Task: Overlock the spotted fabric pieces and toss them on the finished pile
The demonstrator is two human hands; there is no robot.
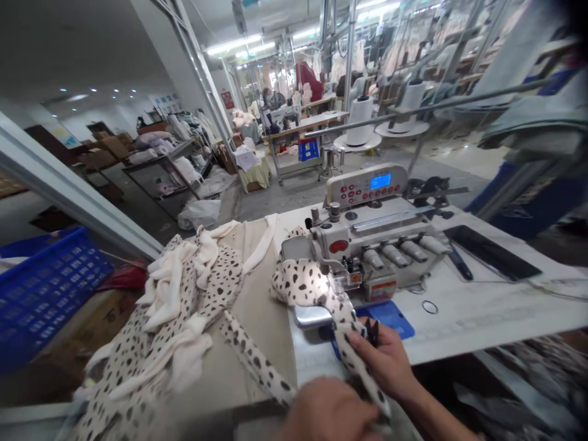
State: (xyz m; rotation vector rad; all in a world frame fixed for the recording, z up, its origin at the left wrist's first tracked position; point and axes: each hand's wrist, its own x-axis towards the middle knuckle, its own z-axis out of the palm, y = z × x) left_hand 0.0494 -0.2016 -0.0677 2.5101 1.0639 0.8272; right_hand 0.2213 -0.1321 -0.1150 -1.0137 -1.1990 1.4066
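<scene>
The spotted cloth (pixel 305 283) is in the middle of the frame, under the bright light of the sewing machine (pixel 337 236). A thin tail of it runs down to the lower middle. There the right hand (pixel 388 358) has its thumb pressed on the tail, with the fingers closed behind it. A small dark thing (pixel 372 332) sits by those fingers; I can't tell what it is. The left hand (pixel 328 411), at the bottom, is a blur near the end of the tail, so I can't tell how tight its grip is, or on what.

To do this well, I think both hands should go gently, keep the tail flat and not tug. Fingers should stay away from the needle part. The other spotted strip (pixel 257 358), lower left of the middle, could get caught, so watch it.
</scene>
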